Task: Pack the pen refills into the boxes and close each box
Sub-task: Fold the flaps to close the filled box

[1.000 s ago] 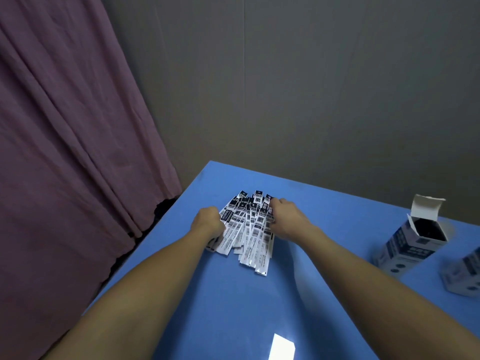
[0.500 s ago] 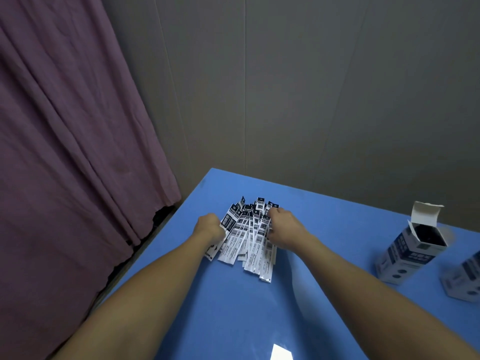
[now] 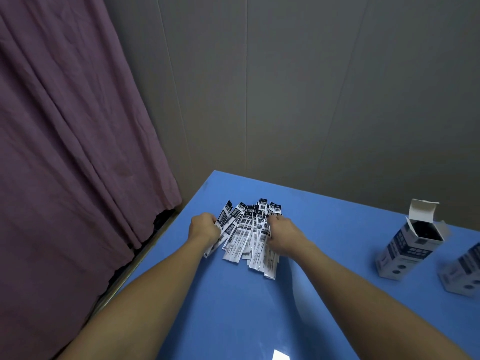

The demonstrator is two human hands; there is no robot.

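Blue table (image 3: 233,307), smooth and slightly glossy; a small white glare patch sits at its near edge. 2 bare forearms reach forward across it, converging on the pile.

Pile of pen refills (image 3: 249,237) lies flat on the table near its far left corner. Thin, flat, long packets in shiny white wrap with black printed ends and barcodes, fanned and overlapping. Long axes run near to far; black ends point away, toward the wall, spreading out to either side.

Left hand (image 3: 204,228) at the pile's left edge, knuckles up, fingers curled under and gripping the outer packets. Right hand (image 3: 283,233) at the pile's right edge, back of hand up, fingers bent down onto and among the packets, grasping them.

Well right of the pile, an open box (image 3: 405,245) stands tilted, white and dark blue card, top flap raised, dark inside. Just beside it, farther right, a 2nd box (image 3: 465,271), cut by the frame edge.

Beyond the pile: grey panelled wall (image 3: 311,100). Left of the pile: mauve curtain (image 3: 65,126), soft vertical folds.
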